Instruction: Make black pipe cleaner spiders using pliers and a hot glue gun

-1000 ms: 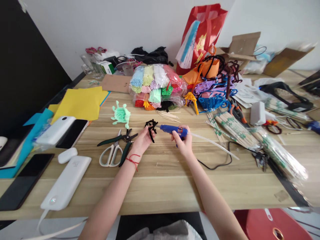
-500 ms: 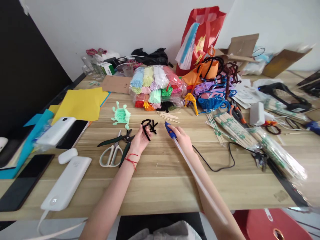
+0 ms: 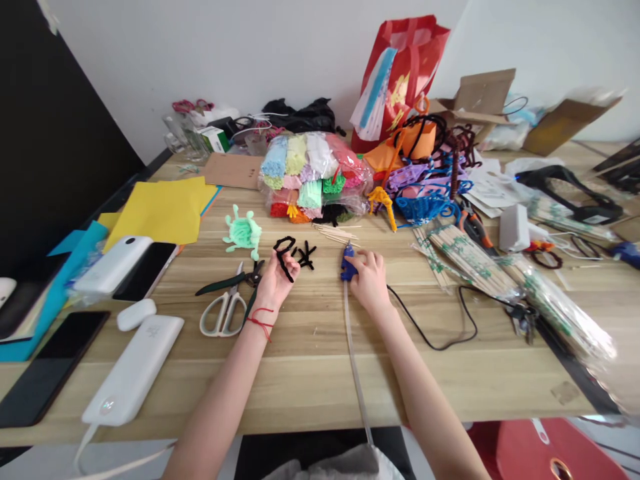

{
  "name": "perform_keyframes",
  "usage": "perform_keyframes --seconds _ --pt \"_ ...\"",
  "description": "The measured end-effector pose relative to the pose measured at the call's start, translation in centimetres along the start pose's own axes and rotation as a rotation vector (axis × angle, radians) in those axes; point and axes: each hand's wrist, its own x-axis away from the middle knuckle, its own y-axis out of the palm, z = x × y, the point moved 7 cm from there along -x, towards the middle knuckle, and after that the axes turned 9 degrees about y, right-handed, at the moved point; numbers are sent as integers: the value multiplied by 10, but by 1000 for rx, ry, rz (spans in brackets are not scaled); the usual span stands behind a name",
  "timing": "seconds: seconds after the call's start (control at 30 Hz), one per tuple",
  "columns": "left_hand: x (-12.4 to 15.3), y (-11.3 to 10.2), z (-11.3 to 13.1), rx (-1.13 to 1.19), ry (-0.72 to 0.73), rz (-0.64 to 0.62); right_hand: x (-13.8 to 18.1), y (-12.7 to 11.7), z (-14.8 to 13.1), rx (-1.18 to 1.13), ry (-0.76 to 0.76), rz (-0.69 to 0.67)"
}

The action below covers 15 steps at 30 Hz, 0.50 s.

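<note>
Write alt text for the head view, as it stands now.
A person's left grip holds a bent black fuzzy piece while the right grip touches a blue glue gun at a wooden table. Beyond are a mint-green fuzzy piece and bagged colourful bundles.

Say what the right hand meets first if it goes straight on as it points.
The right hand would meet the blue glue gun first, which it seems to touch; beyond, the loose thin sticks look next, though depth is unclear.
</note>
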Motion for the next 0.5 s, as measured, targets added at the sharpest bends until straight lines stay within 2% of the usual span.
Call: perform_keyframes --seconds 0.1,0.27,0.4,0.5 --pt "0 -1 0 -36 6 13 3 0 -23 -47 -17 50" --pt "1 -3 -3 -50 -6 -1 0 30 -75 1 -103 -120" --pt "1 -3 -5 -46 -21 -7 -12 46 -86 129 -43 -187" --pt "1 -3 -4 -33 -19 -5 -16 42 -81 76 -31 -151"
